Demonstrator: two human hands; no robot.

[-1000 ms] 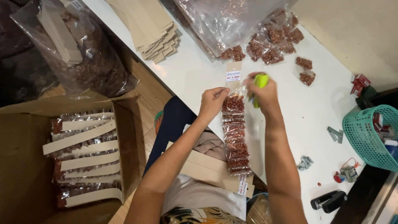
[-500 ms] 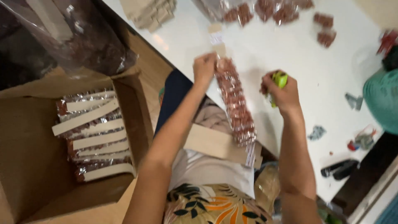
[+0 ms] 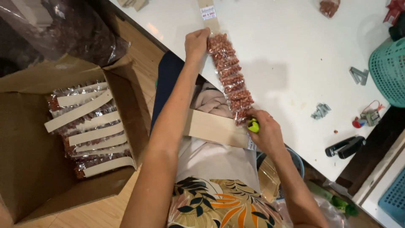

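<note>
Gripping a peanut packet strip (image 3: 230,76), left hand (image 3: 196,42) top, right hand (image 3: 263,131) bottom.

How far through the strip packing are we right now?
Done: finished strips lie stacked in the cardboard box. In hand: left hand pins the strip of nut packets at its top; right hand holds a green stapler at its bottom. Left: loose packets on the white table.

Strip of peanut packets (image 3: 230,76) pinched by left hand (image 3: 195,42): reddish-brown through clear film; header card (image 3: 209,14) beyond the grip is tan with a white label. Stapler (image 3: 253,125) inside right hand (image 3: 265,133): lime green. Card strips (image 3: 215,128) beside that grip: pale beige. Table (image 3: 287,55) under both: white.
</note>
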